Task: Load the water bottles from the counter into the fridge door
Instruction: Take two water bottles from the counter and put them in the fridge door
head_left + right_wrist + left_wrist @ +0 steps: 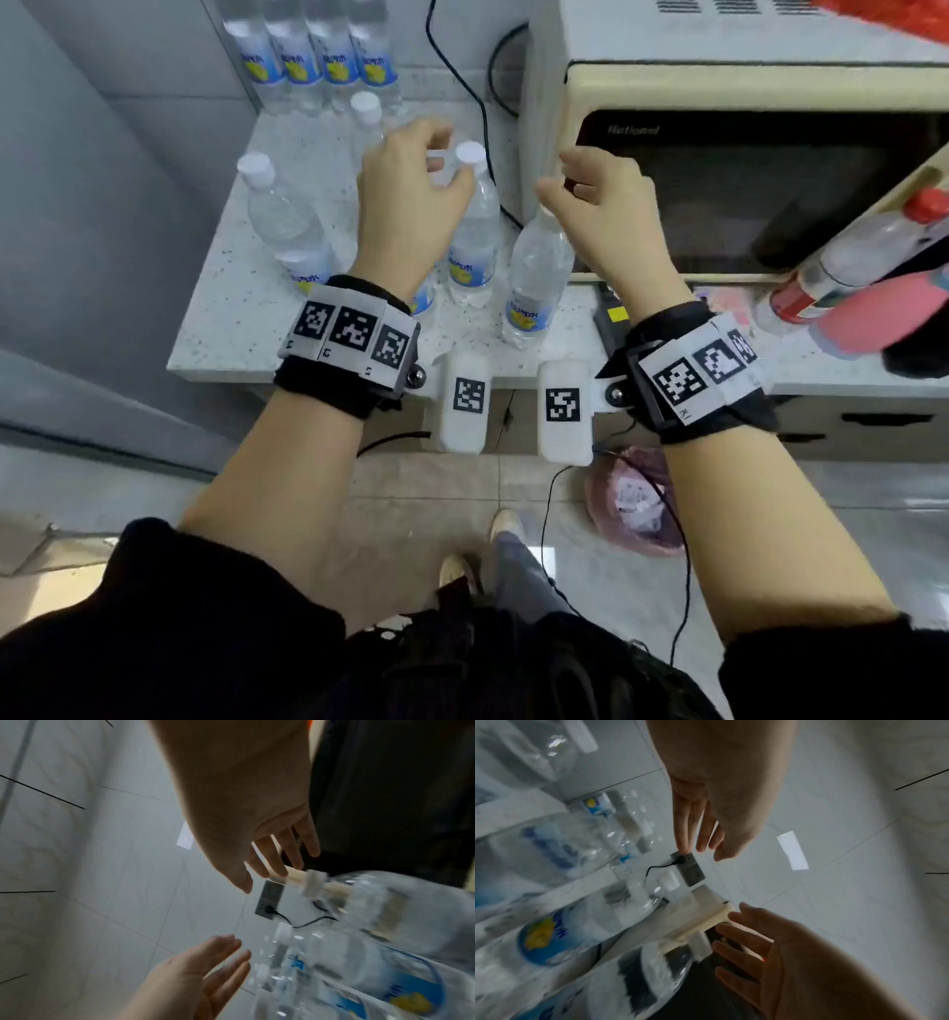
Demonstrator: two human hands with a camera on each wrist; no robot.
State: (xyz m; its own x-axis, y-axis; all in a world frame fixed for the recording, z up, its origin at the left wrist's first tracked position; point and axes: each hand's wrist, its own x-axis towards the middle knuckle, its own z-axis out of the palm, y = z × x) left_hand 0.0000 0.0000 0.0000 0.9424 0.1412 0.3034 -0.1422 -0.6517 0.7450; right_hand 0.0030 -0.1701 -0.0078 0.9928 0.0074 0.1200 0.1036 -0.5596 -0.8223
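Several clear plastic water bottles with white caps and blue-and-yellow labels are seen standing upright on the pale speckled desk (241, 318), with a shrink-wrapped row of like bottles (313, 56) against the tiled wall behind them. No fridge door is shown in any view, so none of these bottles can be judged loaded yet.

The left hand (405, 190) is held over the middle of the group, fingers loosely curled and holding nothing; in the left wrist view its fingers (693, 829) are shown nearly straight and free of any bottle. Just ahead of and below its fingertips a capped bottle (475, 226) is placed, its long axis vertical, its cap beside the fingertips.

The right hand (606, 205) hangs above the nearest bottle on the right (536, 277), whose cap is hidden under the palm in the head view. Whether that hand's grip has reached the neck cannot be told from the head view; in the right wrist view its fingers (290, 850) are seen relaxed and spread, apart from the cap (312, 882) (the picture is blurred).

The step is judged to be a reach with both hands, each bottle lying straight below its own hand. A cream microwave oven (719, 92) stands just beside the right-hand bottle, so little room is left there.
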